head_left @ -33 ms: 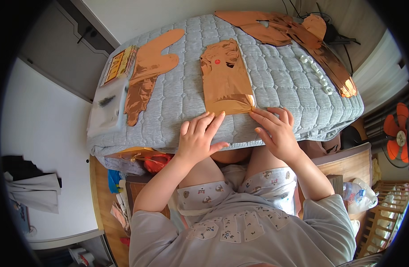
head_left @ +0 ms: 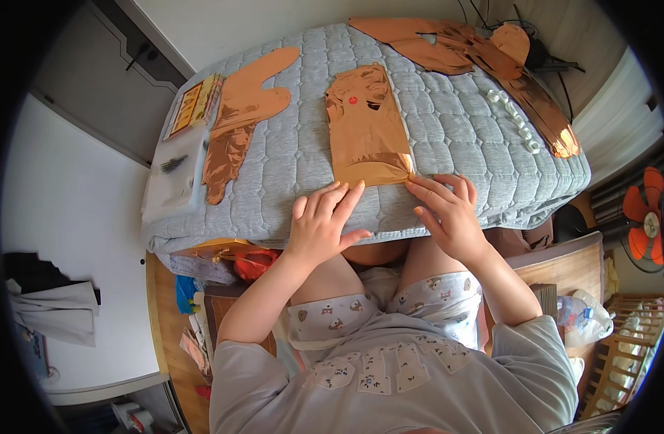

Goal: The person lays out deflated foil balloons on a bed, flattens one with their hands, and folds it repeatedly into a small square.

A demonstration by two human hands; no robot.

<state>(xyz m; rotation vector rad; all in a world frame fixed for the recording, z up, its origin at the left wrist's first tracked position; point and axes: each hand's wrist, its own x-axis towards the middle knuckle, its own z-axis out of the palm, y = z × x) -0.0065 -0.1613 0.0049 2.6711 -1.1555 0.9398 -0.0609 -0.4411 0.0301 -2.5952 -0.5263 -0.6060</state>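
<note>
In front of me on the quilted grey mattress (head_left: 296, 159) lies a copper-coloured foil balloon (head_left: 368, 137), flat and folded into a long rectangle. A small red round sticker (head_left: 353, 100) sits near its crumpled far end. My left hand (head_left: 321, 220) rests its fingertips at the near left edge of the foil, fingers and thumb apart. At the near right corner, the fingertips of my right hand (head_left: 447, 213) touch the foil; its thumb stands away from the fingers. Neither hand grips the foil.
Another flat foil balloon (head_left: 245, 108) lies to the left, beside a clear plastic bag (head_left: 174, 184) and a printed packet (head_left: 194, 105). More foil balloons (head_left: 447, 50) lie far right, near a row of small white rolls (head_left: 516, 123). An orange-bladed fan (head_left: 643, 224) stands right.
</note>
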